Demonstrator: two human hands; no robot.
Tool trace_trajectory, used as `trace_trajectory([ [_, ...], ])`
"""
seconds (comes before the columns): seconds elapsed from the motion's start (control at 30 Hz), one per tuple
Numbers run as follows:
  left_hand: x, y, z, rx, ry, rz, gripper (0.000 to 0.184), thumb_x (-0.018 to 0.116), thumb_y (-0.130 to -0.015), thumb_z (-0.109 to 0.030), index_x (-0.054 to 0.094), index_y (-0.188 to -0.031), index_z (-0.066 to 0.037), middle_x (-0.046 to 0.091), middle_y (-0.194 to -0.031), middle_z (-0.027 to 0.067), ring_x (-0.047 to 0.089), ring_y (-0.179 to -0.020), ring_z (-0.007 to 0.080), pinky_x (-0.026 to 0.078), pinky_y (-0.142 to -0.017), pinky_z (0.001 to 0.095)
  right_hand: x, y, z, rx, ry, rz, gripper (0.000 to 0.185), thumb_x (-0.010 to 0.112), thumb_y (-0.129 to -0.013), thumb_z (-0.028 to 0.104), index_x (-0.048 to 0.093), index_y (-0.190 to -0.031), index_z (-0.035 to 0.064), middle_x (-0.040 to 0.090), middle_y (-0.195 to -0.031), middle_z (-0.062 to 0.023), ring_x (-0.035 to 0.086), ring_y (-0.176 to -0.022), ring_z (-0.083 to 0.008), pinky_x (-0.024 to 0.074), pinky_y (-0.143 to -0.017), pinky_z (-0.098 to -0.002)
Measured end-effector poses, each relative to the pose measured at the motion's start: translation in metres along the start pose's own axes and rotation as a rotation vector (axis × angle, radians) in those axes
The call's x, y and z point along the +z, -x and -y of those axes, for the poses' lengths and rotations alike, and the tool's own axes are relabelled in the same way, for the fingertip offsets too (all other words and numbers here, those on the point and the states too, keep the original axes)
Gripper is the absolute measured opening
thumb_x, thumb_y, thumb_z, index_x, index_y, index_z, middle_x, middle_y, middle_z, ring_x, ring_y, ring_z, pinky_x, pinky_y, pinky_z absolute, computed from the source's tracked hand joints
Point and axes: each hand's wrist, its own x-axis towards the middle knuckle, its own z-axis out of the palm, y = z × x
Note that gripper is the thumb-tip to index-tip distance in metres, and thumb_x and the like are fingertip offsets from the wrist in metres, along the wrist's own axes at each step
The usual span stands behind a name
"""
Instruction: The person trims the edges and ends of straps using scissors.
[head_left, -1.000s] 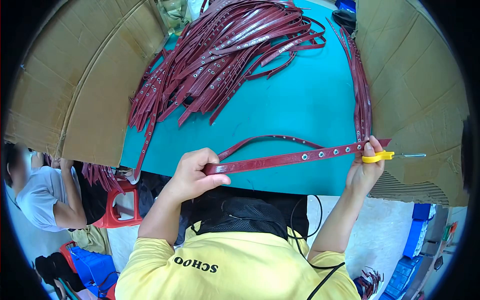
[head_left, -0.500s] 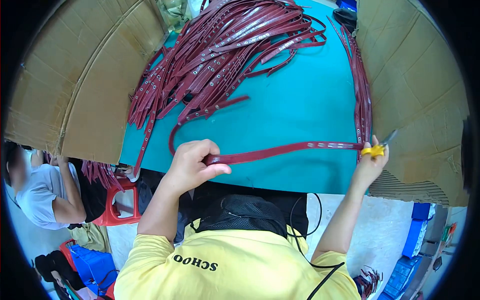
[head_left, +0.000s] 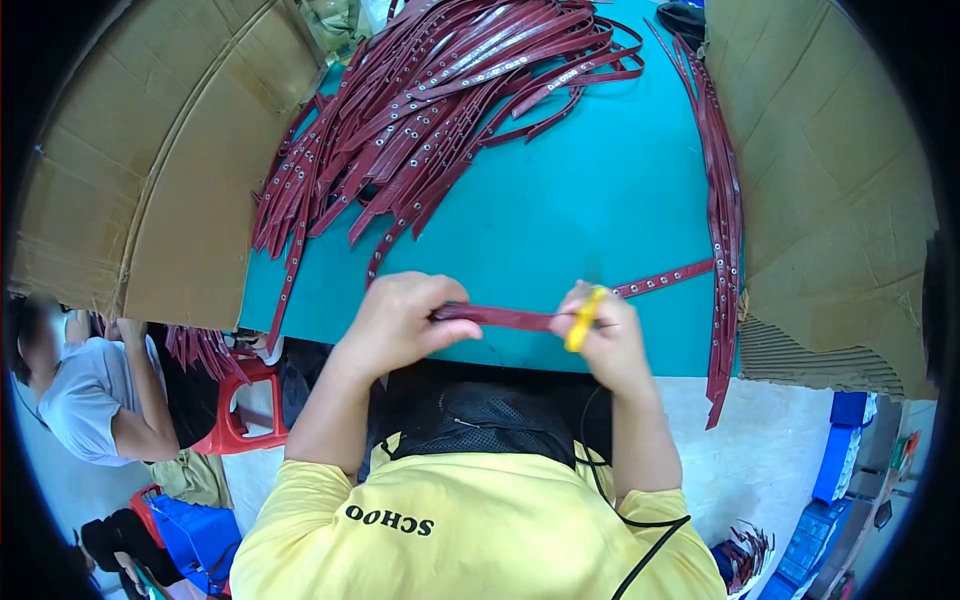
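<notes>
A dark red belt (head_left: 508, 317) is stretched between my two hands above the table's near edge. My left hand (head_left: 400, 315) is closed round it, thumb pointing right. One end with eyelets runs up and away behind that hand. My right hand (head_left: 612, 342) grips yellow-handled scissors (head_left: 585, 320) and also pinches the belt; the blades are blurred, pointing away from me. Past the right fingers, an eyeletted belt end (head_left: 665, 278) reaches toward the row of belts at the right.
A big heap of red belts (head_left: 440, 110) covers the back left of the green table (head_left: 570, 220). More belts (head_left: 722, 200) lie lengthwise along the right side. Cardboard walls (head_left: 190, 170) flank both sides. A co-worker (head_left: 95, 395) sits at the left near a red stool (head_left: 250, 405).
My right hand, with the scissors, has moved left along the belt from the right edge toward my left hand. My left hand has shifted slightly right, still closed on the belt.
</notes>
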Motion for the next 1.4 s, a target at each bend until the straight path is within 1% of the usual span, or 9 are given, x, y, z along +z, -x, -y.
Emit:
trace_trajectory([
  [0.07,-0.011,0.006,0.01,-0.074,0.077,-0.052,0.034,0.079,-0.067,-0.032,0.064,-0.084,-0.006,0.061,-0.069,0.0074,0.06,-0.062,0.0236,0.046,-0.056,0.0325,-0.024,0.004,-0.001,0.02,-0.207,-0.109,0.009,0.07,-0.077,0.006,0.062,-0.076,0.0032,0.058,-0.075,-0.0039,0.056,-0.073,-0.0149,0.0438,-0.065,-0.0303],
  [0.23,-0.032,0.016,0.021,-0.143,0.033,-0.145,0.033,0.081,-0.065,-0.025,0.064,-0.083,-0.004,0.061,-0.07,0.0072,0.058,-0.06,0.0198,0.044,-0.053,0.0305,-0.096,0.025,-0.025,-0.035,0.024,-0.364,0.013,0.071,-0.078,0.012,0.062,-0.081,0.0018,0.06,-0.084,-0.0059,0.057,-0.089,-0.0195,0.0429,-0.085,-0.0343],
  [0.4,-0.034,0.018,0.025,-0.061,-0.016,-0.162,0.032,0.081,-0.066,-0.026,0.064,-0.081,-0.004,0.058,-0.066,0.0063,0.056,-0.058,0.02,0.043,-0.053,0.0315,-0.13,0.039,-0.036,-0.062,0.081,-0.44,0.009,0.067,-0.08,0.008,0.063,-0.084,0.0013,0.06,-0.088,-0.0069,0.056,-0.092,-0.0201,0.0427,-0.088,-0.0344],
  [0.5,-0.039,0.02,0.023,-0.08,-0.022,-0.163,0.034,0.082,-0.064,-0.027,0.064,-0.082,-0.004,0.059,-0.067,0.0065,0.056,-0.059,0.0199,0.042,-0.053,0.0313,-0.141,0.043,-0.036,0.06,0.007,-0.635,0.009,0.066,-0.082,0.008,0.062,-0.085,0.0001,0.06,-0.088,-0.006,0.055,-0.09,-0.0172,0.0423,-0.086,-0.031],
  [0.67,-0.046,0.027,0.027,-0.109,-0.042,-0.2,0.039,0.084,-0.061,-0.027,0.064,-0.084,-0.002,0.06,-0.071,0.007,0.055,-0.06,0.0184,0.042,-0.054,0.0299,-0.151,0.046,-0.019,0.248,0.211,-0.695,0.01,0.064,-0.087,0.01,0.063,-0.09,0.0005,0.057,-0.08,0.0014,0.047,-0.072,-0.006,0.0373,-0.066,-0.0207],
  [0.8,-0.053,0.031,0.03,-0.14,-0.045,-0.221,0.036,0.083,-0.062,-0.023,0.065,-0.086,-0.003,0.061,-0.073,0.0062,0.056,-0.06,0.0181,0.043,-0.055,0.0291,-0.165,0.052,-0.032,0.22,0.144,-0.733,0.015,0.065,-0.087,0.012,0.064,-0.095,-0.0007,0.059,-0.085,-0.0001,0.05,-0.078,-0.0075,0.0399,-0.072,-0.0219],
  [0.87,-0.057,0.036,0.031,-0.251,-0.007,-0.186,0.039,0.084,-0.062,-0.024,0.065,-0.089,-0.002,0.062,-0.078,0.006,0.057,-0.063,0.0158,0.044,-0.056,0.0277,-0.169,0.056,-0.031,0.192,0.251,-0.728,0.016,0.065,-0.087,0.012,0.064,-0.095,-0.0012,0.06,-0.087,-0.0009,0.051,-0.08,-0.0086,0.0405,-0.074,-0.0225],
  [1.07,-0.067,0.042,0.034,-0.256,0.092,-0.171,0.04,0.078,-0.069,-0.015,0.063,-0.103,-0.003,0.064,-0.094,0.0095,0.062,-0.079,0.0202,0.049,-0.069,0.0325,-0.177,0.062,-0.04,0.191,0.475,-0.706,0.019,0.063,-0.089,0.015,0.061,-0.097,-0.0019,0.061,-0.093,-0.0051,0.053,-0.086,-0.0116,0.0423,-0.078,-0.0254],
  [1.4,-0.079,0.061,0.053,-0.291,0.351,-0.31,0.044,0.067,-0.079,-0.003,0.051,-0.119,-0.005,0.061,-0.09,0.0066,0.059,-0.087,0.0146,0.047,-0.076,0.0285,-0.183,0.064,-0.043,0.156,0.503,-0.71,0.02,0.061,-0.091,0.017,0.062,-0.101,-0.0014,0.061,-0.097,-0.0042,0.054,-0.091,-0.0114,0.0412,-0.084,-0.0256],
])
